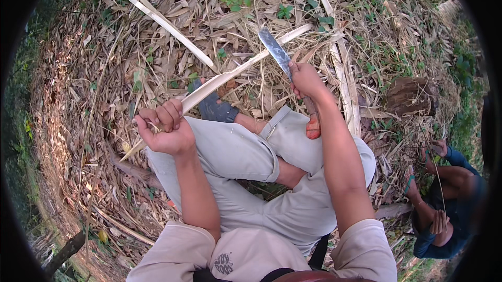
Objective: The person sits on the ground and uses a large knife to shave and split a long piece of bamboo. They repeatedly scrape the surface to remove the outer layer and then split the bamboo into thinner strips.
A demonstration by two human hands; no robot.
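My left hand is clenched around the lower part of a long split bamboo strip, which runs from my fist up and to the right, over my raised knee, its far end lying among the dry leaf litter. A short pointed end of the strip sticks out below my fist, toward the lower left. My right hand grasps a machete; its grey blade points up and left and crosses the strip near the strip's upper end, while the orange butt of the handle shows below my wrist, against my trouser leg. I sit cross-legged in pale trousers, one foot in a dark sandal just under the strip. More split bamboo strips lie on the ground ahead of me, upper left and at right. At the right edge another person in dark blue clothing sits on the ground, well apart from my hands.
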